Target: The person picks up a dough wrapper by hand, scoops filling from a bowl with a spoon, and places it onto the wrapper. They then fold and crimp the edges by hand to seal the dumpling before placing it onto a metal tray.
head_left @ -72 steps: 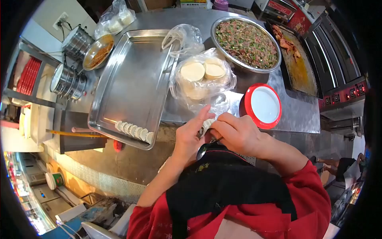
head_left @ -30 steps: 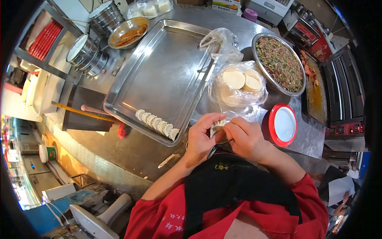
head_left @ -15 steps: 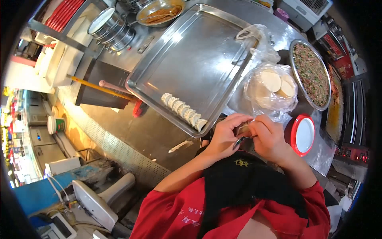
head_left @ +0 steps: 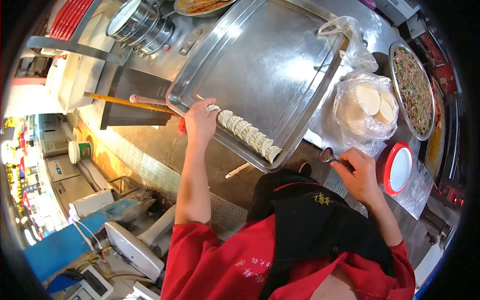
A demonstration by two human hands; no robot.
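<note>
left hand (head_left: pixel 201 121) touching dumpling (head_left: pixel 213 108); right hand (head_left: pixel 358 172) gripping spoon (head_left: pixel 328 155)

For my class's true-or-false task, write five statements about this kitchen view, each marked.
1. The left hand is at one end of the dumpling row. True.
2. The right hand is empty. False: it holds a spoon-like tool.
3. The round wrappers lie in a clear plastic bag. True.
4. The dumpling row crosses the middle of the tray. False: it lies along the near edge.
5. The red-rimmed container stands on the tray. False: it is on the metal table.
</note>
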